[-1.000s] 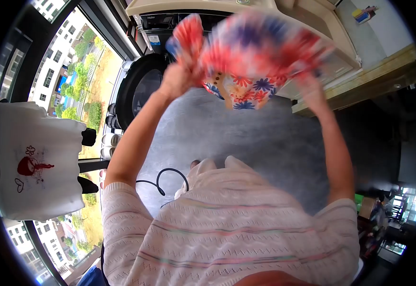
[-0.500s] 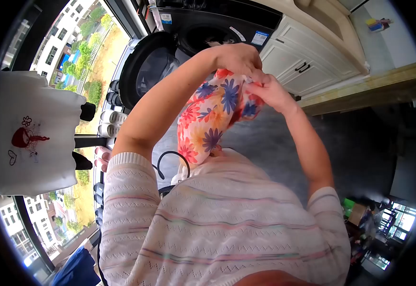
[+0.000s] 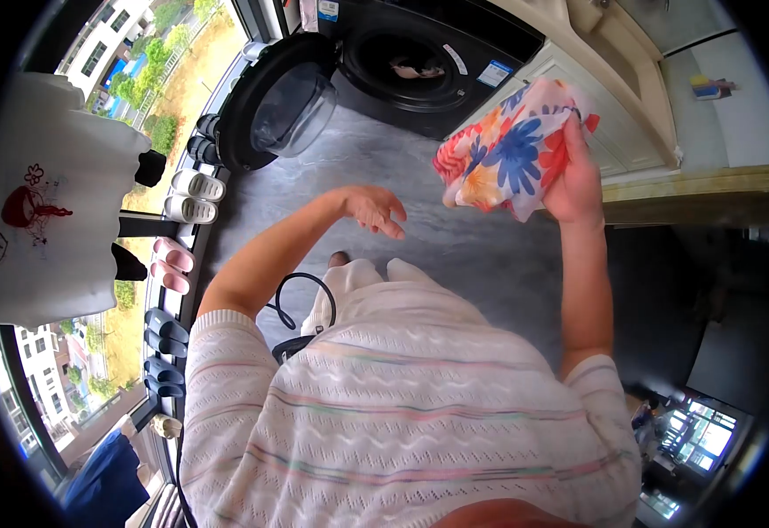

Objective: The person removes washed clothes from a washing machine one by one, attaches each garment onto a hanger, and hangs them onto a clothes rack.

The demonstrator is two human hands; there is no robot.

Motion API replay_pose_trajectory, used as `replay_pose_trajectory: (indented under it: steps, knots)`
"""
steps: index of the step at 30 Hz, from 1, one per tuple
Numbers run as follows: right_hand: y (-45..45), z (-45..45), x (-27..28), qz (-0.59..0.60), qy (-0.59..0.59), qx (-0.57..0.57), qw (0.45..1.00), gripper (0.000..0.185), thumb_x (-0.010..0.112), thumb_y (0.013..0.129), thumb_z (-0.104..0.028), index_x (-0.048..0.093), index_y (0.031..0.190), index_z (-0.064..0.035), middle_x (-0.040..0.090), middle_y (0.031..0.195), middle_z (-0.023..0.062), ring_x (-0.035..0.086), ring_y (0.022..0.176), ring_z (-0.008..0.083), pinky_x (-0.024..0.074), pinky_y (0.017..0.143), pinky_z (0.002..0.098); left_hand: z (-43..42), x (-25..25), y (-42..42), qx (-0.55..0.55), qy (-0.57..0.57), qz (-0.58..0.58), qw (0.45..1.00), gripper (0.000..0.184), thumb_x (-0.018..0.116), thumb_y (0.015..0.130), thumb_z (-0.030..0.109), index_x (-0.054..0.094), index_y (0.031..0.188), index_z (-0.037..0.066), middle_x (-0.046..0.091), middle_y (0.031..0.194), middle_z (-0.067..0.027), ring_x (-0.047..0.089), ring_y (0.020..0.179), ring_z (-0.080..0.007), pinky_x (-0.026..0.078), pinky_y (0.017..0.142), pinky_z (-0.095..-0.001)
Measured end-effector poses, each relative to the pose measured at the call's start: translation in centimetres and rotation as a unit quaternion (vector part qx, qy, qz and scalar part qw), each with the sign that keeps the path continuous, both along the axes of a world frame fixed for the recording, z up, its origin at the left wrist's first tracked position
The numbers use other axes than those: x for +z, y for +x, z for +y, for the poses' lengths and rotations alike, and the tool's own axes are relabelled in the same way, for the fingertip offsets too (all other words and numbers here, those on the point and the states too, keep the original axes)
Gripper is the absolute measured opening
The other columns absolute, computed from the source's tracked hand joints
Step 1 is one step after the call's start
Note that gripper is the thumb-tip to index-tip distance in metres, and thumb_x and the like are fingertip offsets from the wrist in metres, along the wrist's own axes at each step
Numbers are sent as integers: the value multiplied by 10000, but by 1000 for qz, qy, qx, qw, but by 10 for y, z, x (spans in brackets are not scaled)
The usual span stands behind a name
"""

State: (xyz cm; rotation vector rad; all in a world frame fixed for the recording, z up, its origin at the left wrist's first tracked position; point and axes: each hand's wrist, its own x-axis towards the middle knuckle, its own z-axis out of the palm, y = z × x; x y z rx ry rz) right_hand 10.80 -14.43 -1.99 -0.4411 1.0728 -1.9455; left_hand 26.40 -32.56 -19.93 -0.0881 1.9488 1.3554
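Observation:
My right hand (image 3: 576,183) grips a bunched floral cloth (image 3: 512,158), white with red, blue and orange flowers. It is held up at the right, in front of the white cabinet; whether it is a garment I cannot tell. My left hand (image 3: 374,211) hangs over the grey floor with its fingers apart and nothing in them. Ahead of both hands stands a black front-loading washing machine (image 3: 481,104). Its round door (image 3: 252,97) is swung out to the left. Some pale pinkish laundry (image 3: 418,69) shows inside the drum.
Pairs of slippers, among them white (image 3: 192,209) and pink (image 3: 173,266) ones, line the window sill at left. A white printed shirt (image 3: 58,220) hangs there. A beige sink counter (image 3: 622,62) tops the cabinet (image 3: 609,145) at right. A black cord (image 3: 318,280) loops near my waist.
Both hands were together on the cloth. My left hand has let go and moved back and left, while my right hand has carried the cloth rightward, now gathered more compactly.

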Motion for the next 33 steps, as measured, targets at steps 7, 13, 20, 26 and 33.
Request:
replay_pose_trajectory:
  steps: [7,13,20,26,33]
  knots:
    - [-16,38,23,48,-61,-1,997,424,362,929,-332,371,1251,-56,494,1191,78,486,1087,203,393,926,372,11,-19,-47,278,-40,225,933,810,746,644,423,402,1264,31,620,924,-68,555,887,-170,449,768,-284]
    - [-36,90,18,78,-1,-75,994,399,392,924,-298,383,1235,-49,503,1172,79,492,1079,195,392,926,357,1,35,-72,284,323,163,888,329,672,759,115,596,1071,43,628,963,-32,556,883,-117,425,831,-244]
    - [-87,154,-51,369,528,163,747,357,551,846,-173,494,1154,-1,555,1108,110,526,1031,181,411,872,280,-5,83,-71,269,315,220,883,241,631,786,71,619,1022,23,635,914,-32,563,811,-82,456,767,-218]
    - [-28,49,-33,326,213,58,919,318,580,827,-145,544,1095,22,601,991,91,549,930,130,437,782,250,45,115,-83,101,158,269,945,306,624,739,-3,587,1043,-2,621,842,-14,542,735,-80,449,717,-212]
    - [-45,39,-43,314,305,279,855,171,591,791,-84,588,936,7,593,784,16,541,708,54,450,634,186,18,126,-68,93,53,232,967,337,689,725,133,584,1028,28,590,729,-34,513,658,-76,420,610,-212]
